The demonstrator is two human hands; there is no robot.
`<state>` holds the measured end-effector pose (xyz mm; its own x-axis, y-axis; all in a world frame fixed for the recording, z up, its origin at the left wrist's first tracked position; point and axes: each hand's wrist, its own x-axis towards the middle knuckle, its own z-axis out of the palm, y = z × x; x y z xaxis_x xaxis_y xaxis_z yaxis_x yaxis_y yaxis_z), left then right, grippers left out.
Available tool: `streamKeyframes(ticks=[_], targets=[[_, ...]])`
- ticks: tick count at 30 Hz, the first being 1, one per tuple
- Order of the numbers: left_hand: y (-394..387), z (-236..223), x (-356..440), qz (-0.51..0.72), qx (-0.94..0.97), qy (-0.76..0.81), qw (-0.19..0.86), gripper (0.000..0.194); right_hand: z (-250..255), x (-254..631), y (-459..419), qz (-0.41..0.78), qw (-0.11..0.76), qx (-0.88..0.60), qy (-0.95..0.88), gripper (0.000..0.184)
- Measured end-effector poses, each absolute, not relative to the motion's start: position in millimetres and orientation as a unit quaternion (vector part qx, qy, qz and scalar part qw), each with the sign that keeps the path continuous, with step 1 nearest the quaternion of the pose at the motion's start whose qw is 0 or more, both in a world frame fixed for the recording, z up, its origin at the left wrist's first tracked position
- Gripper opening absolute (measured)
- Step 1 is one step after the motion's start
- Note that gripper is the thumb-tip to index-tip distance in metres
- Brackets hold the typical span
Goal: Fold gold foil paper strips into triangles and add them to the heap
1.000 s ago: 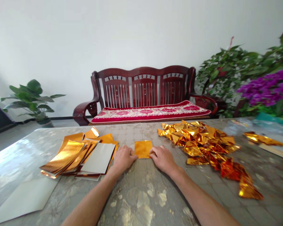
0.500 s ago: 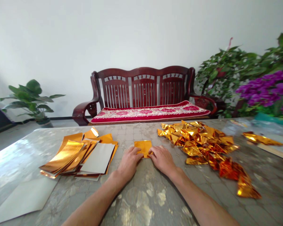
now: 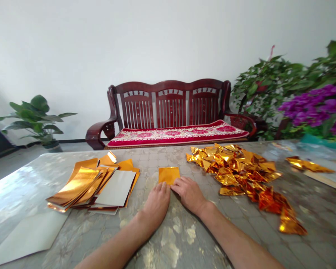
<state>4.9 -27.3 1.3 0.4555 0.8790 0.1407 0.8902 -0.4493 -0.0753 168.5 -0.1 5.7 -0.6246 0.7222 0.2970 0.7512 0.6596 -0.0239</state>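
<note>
A small gold foil sheet (image 3: 168, 173) lies flat on the marble-patterned table (image 3: 168, 239), straight ahead of me. My left hand (image 3: 156, 201) rests palm down with its fingers stretched forward and together, fingertips touching the sheet's near edge. My right hand (image 3: 189, 194) lies flat beside it, fingertips pressing the same near edge from the right. The two hands almost touch each other. The sheet's near part is hidden under my fingertips.
A fanned stack of flat gold and silver sheets (image 3: 96, 185) lies to the left, and one silver sheet (image 3: 28, 235) at the near left. A heap of folded gold pieces (image 3: 240, 170) spreads to the right. Beyond the table stand a wooden bench (image 3: 170, 112) and potted plants (image 3: 296, 93).
Both hands have slid inward from the sheet's left and right sides to its near edge, ending close together. The sheet has stayed in place.
</note>
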Motion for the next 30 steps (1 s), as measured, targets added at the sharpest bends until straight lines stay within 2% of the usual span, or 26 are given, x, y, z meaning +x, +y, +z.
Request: streamKeyframes(ticks=[9,20,30], targets=[[-36.8,-1.0,-5.6,0.006,-0.825,-0.557,0.096,0.04,3.2,184.3,4.9,-0.047,0.149,-0.426,-0.891,0.022],[-34.9,11.9,-17.9,-0.026,-0.832,-0.548,0.083,0.034,6.2,181.0,-0.2,-0.076,0.16,-0.442,-0.88,0.025],[-5.0,10.4,-31.7,-0.114,-0.798,-0.592,-0.002,0.037,9.0,150.6,-18.1,-0.012,0.143,-0.287,-0.947,0.021]])
